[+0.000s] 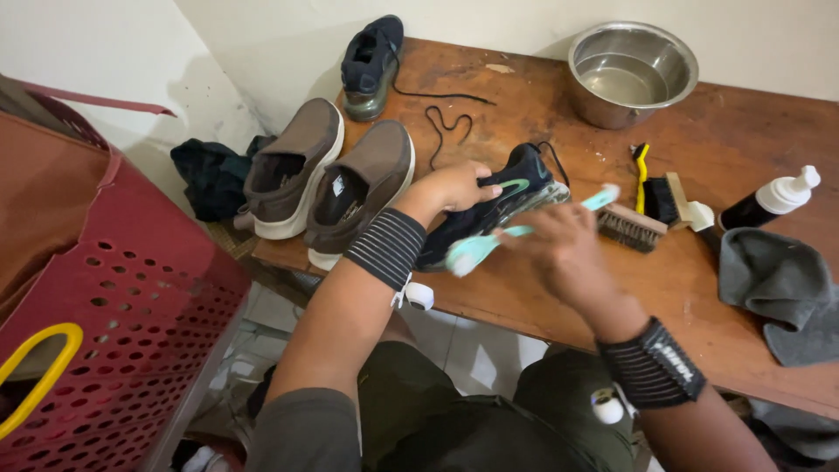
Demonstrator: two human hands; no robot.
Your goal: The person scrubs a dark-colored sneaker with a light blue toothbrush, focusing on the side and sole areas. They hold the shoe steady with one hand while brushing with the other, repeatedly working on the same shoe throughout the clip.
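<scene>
My left hand [454, 188] grips a black sneaker [516, 188] with a green mark, holding it on its side near the front edge of the wooden table [699, 122]. My right hand [564, 245] holds a teal toothbrush-like brush [489, 245], blurred, with its head against the sneaker's sole side. Both wrists wear black striped bands.
A pair of brown slip-on shoes [328, 179] stands at the table's left end, a second black sneaker [371, 61] behind them with a loose lace [446, 122]. A steel bowl [631, 72], wooden brush [631, 227], yellow-handled brush [642, 175], pump bottle [773, 199], grey cloth [778, 280]. Red basket [114, 332] at left.
</scene>
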